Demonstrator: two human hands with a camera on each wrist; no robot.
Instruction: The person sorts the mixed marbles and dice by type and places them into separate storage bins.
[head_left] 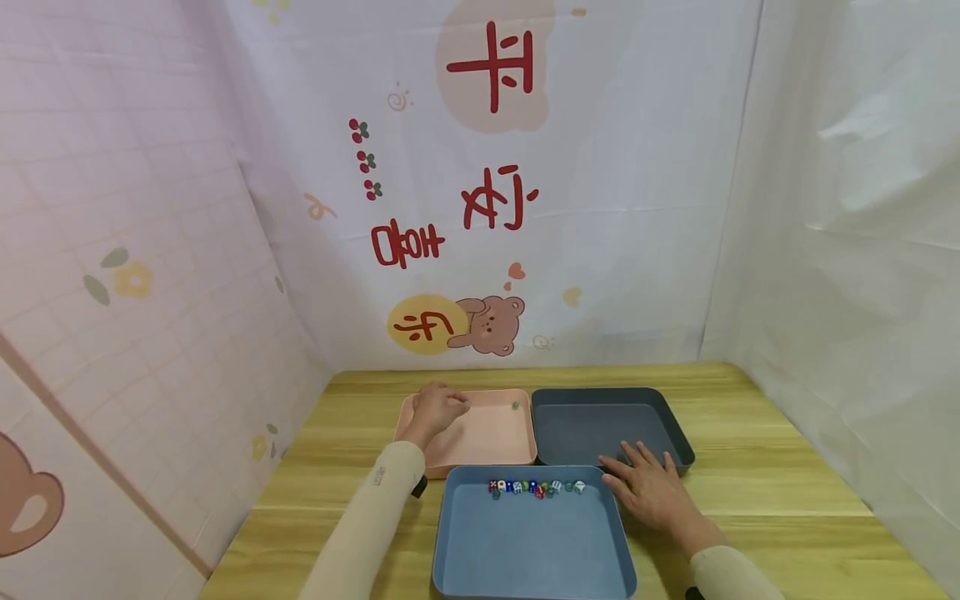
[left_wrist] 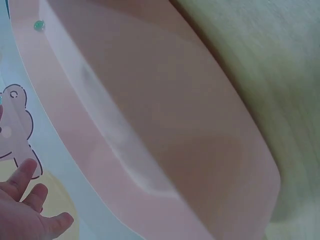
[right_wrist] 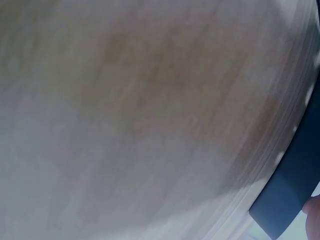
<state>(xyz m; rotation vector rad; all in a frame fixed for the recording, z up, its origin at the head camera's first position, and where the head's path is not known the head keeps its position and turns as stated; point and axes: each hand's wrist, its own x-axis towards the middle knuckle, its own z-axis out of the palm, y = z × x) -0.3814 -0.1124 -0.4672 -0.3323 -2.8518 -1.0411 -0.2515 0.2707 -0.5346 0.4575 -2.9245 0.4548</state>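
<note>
Row of dice and beads (head_left: 533, 486) along the blue tray's (head_left: 536, 550) far side, nearer the right hand (head_left: 651, 493).
Long axis left to right; right hand spread, gripping nothing, just beyond the right end; left hand (head_left: 435, 414) partly bent over the pink tray (head_left: 487, 435), left of a lone green bead (head_left: 516, 406), hard to tell whether pinching anything.

L fingers (head_left: 452, 396) o/ pink tray (head_left: 487, 437) | R fingers (head_left: 619, 468) @ lt-blue tray (head_left: 536, 542) cnr | dice (head_left: 517, 487) inside latter
</note>
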